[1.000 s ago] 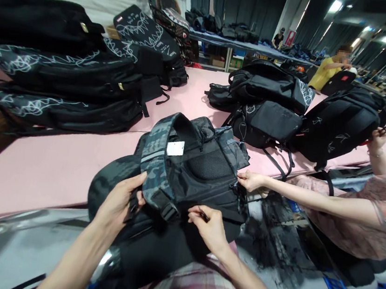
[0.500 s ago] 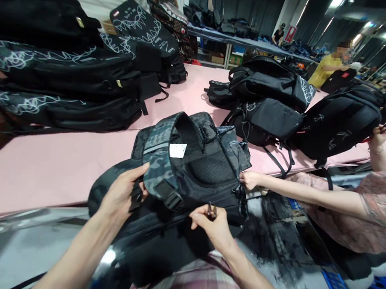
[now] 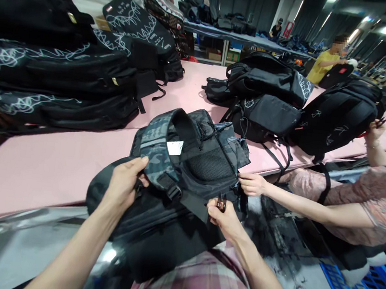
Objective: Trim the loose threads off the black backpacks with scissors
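Camouflage backpack: The dark pack [image 3: 195,184] lies over the near edge of a pink-topped table [image 3: 53,160], its near side reaching toward the worker's plaid-covered lap.
Left hand: The left hand [image 3: 123,180] pinches the edge of the padded shoulder strap [image 3: 153,151], thumb and fingers together, near the buckle [image 3: 175,192].
Right hand: The right hand [image 3: 224,216] has its fingers clamped on a black webbing tail [image 3: 194,204] stretched from the buckle (a pair of dark snips [image 3: 221,202] stands up out of the same grip).
Co-worker's hand: A second person's hand [image 3: 253,184] touches the pack's right-hand edge; whether its fingers grip, one cannot tell.
Handling: The pack looks soft, floppy and fairly light for its bulk, the buckle stiff, the webbing smooth enough to slip; nothing appears fragile.
Where to hold: The thick strap seems the surest grip; the mesh panel [image 3: 208,165] would probably stretch or snag.
White tag: Marks on the card [image 3: 174,147] are too small to read.
Stacked bags: White scrawl on the pile at left [image 3: 87,115] spells no legible word.
Red label: On a distant black bag [image 3: 332,78], the patch [image 3: 343,70] is unreadable.
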`<state>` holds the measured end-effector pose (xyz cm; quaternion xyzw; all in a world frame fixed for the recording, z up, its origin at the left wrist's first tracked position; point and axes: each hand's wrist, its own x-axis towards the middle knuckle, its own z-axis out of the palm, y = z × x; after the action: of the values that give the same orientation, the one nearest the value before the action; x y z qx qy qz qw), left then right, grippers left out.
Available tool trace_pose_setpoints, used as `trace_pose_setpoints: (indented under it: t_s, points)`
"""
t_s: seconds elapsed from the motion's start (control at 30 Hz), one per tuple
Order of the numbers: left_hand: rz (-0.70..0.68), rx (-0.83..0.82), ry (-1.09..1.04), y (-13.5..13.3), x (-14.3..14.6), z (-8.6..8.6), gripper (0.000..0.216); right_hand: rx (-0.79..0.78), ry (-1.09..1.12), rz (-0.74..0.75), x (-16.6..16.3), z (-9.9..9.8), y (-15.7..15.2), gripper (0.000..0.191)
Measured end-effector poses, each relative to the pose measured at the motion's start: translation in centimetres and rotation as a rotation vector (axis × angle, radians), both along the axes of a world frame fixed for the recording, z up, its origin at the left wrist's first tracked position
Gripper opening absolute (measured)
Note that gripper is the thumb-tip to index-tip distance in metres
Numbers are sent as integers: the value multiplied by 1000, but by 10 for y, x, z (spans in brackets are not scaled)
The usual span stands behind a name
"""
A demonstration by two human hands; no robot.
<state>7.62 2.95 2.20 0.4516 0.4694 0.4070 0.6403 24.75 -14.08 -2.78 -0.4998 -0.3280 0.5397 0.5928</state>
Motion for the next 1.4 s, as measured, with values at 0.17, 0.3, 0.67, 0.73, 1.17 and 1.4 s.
trace_pose_setpoints:
  t_s: [0.17, 0.3, 0.67, 0.73, 1.17, 1.4]
  points:
    - [-135, 344, 590, -2, 9, -30, 32, -5, 298, 29, -8, 16, 1, 36]
    - [97, 758, 693, -25, 5, -20, 48, 4, 545, -138, 1, 17, 14, 44]
    - [-368, 196, 261, -115, 40, -22, 27, -29, 248, -399, 8, 6, 20, 38]
    - [-353, 249, 289, -119, 49, -26, 24, -54, 179, -457, 6, 7, 20, 37]
    - [-436, -147, -59, -98, 94, -2, 28, -20, 329, -351, 31, 13, 24, 42]
    - [-367, -110, -104, -91, 104, -2, 31, 20, -531, -534, 56, -1, -9, 28]
